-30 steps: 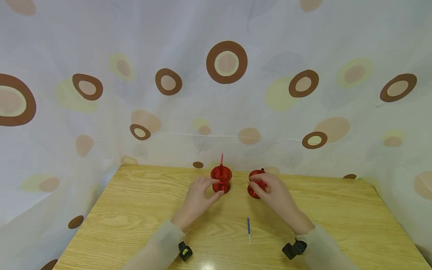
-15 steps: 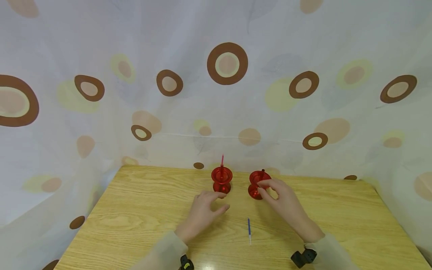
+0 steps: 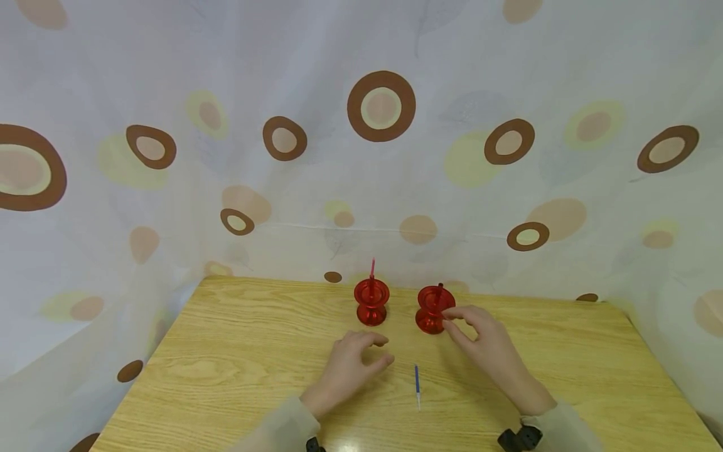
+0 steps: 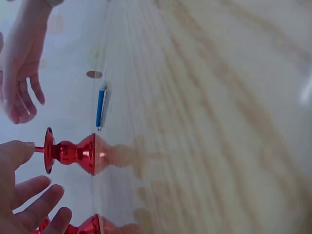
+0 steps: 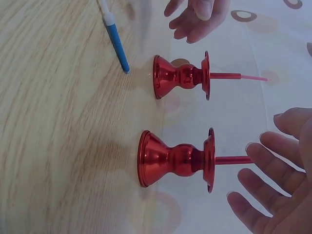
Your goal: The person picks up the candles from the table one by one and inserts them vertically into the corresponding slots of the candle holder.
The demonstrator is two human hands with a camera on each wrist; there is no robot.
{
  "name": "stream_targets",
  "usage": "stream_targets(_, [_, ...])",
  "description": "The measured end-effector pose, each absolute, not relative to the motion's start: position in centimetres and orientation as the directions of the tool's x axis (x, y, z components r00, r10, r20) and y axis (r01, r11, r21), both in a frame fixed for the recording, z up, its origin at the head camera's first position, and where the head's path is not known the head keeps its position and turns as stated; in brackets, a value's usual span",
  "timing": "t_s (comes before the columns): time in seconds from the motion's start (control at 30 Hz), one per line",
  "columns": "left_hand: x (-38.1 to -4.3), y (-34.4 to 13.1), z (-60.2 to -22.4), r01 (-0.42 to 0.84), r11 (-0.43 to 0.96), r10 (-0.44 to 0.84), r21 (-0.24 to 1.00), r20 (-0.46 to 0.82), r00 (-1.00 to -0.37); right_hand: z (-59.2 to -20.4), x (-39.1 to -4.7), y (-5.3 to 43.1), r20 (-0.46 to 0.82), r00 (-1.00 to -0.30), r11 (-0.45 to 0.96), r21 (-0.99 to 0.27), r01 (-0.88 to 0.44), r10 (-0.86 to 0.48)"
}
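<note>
Hands (image 3: 350,368) (image 3: 488,336) nearer the wearer, left wrist-device (image 3: 314,446) partly off-frame

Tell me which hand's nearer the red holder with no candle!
Right. The right hand is beside the red holder, on its right; the left hand is farther off, in front and left.

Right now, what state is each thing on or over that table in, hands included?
Left red holder, upright, filled
Right red holder, upright, no candle showing
Pink candle, standing in the left red holder, unlit
Blue candle, lying on the table, unlit
Left hand, fingers loosely bent, holding nothing
Right hand, fingers apart, holding nothing
</note>
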State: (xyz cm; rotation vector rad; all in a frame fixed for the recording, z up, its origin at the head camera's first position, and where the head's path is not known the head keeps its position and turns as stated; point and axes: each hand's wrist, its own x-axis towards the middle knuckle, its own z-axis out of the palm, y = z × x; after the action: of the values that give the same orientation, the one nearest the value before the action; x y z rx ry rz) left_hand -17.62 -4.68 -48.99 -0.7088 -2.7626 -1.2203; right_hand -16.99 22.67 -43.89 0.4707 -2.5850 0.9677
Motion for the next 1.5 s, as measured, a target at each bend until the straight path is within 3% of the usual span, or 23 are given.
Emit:
stream_targets(0.23, [-16.8, -3.8, -49.4, 0.401, 0.615, 0.397, 0.679, 0.173, -0.902, -44.4, -16.7, 23.4, 0.481, -0.858, 0.727, -0.522, -0.445, -0.180])
stream_targets(0.9, [-15.2, -1.8, -49.6, 0.405, 0.705, 0.417, 0.582, 0.122, -0.901, -45.6, -16.5, 25.1, 0.434, -0.892, 0.728, -0.569, -0.381, -0.128])
stream_targets(1.5, [-14.5, -0.7, -49.2, 0.400, 0.716, 0.414, 0.572, 0.112, -0.903, -46.3, -16.8, 25.5, 0.395, -0.913, 0.718, -0.606, -0.341, -0.100])
